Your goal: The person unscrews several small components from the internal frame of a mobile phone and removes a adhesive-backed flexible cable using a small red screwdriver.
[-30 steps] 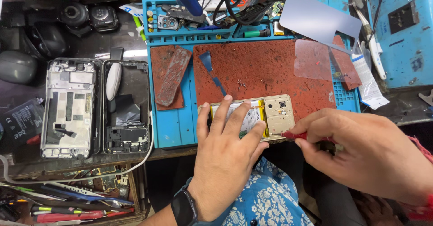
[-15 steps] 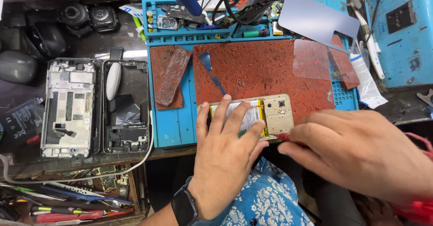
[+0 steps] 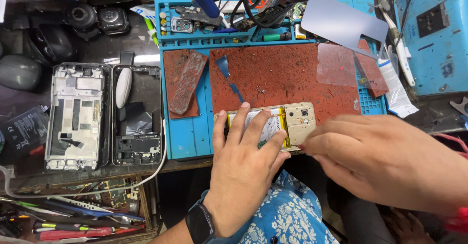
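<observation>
An opened gold phone (image 3: 298, 118) with its battery exposed lies at the near edge of a rust-red mat (image 3: 282, 78) on a blue work tray (image 3: 187, 136). My left hand (image 3: 246, 161) presses flat on the phone, fingers spread over the battery. My right hand (image 3: 385, 158) is pinched around a thin tool with a red handle; only a bit of red shows at the fingertips, at the phone's lower right edge.
Two dismantled phone frames (image 3: 75, 115) (image 3: 136, 115) lie to the left. A blue pry tool (image 3: 229, 76) and clear film (image 3: 339, 63) rest on the mat. Small parts fill the tray's far compartments (image 3: 195, 19). Hand tools sit in a box (image 3: 73, 214) below left.
My right hand has shifted left toward the phone's lower right edge, and now covers most of the red-handled tool. My left hand has stayed put.
</observation>
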